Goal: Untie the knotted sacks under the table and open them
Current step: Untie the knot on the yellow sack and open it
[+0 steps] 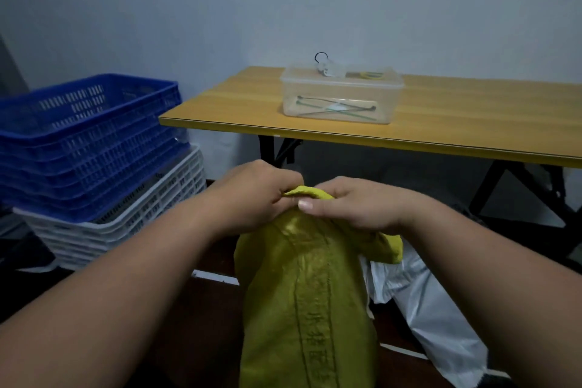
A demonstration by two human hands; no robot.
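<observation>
**Working the knot loose on the yellow sack – go slow, don't yank**

So right now the tall yellow woven plastic sack (302,309) is standing upright on the dark floor, out in front of the wood-topped folding table (441,123) rather than under it, and both hands are up at its bunched neck. The left hand (252,195) is closed around the gathered fabric on its side, and the right hand (352,208) is clamped over the twisted yellow knot (307,192), thumb pressed along the front. A loose tail of yellow fabric hangs down below the right wrist.

My take on doing this bit well:

- Hold the neck steady with the left hand and let the right do the picking. If both pull outward, the knot probably just cinches tighter.
- Push slack into the knot, then pinch the outermost loop and roll it back over itself.
- Follow that hanging tail; I'd guess it's the free end that has to be fed back through.
- Woven plastic is slippery and stiff, so short re-grips should beat one long pull.

There's also a crumpled white plastic sack (434,309) lying on the floor just beside the yellow one, on the right. I can't tell whether that one is knotted or already open.
</observation>
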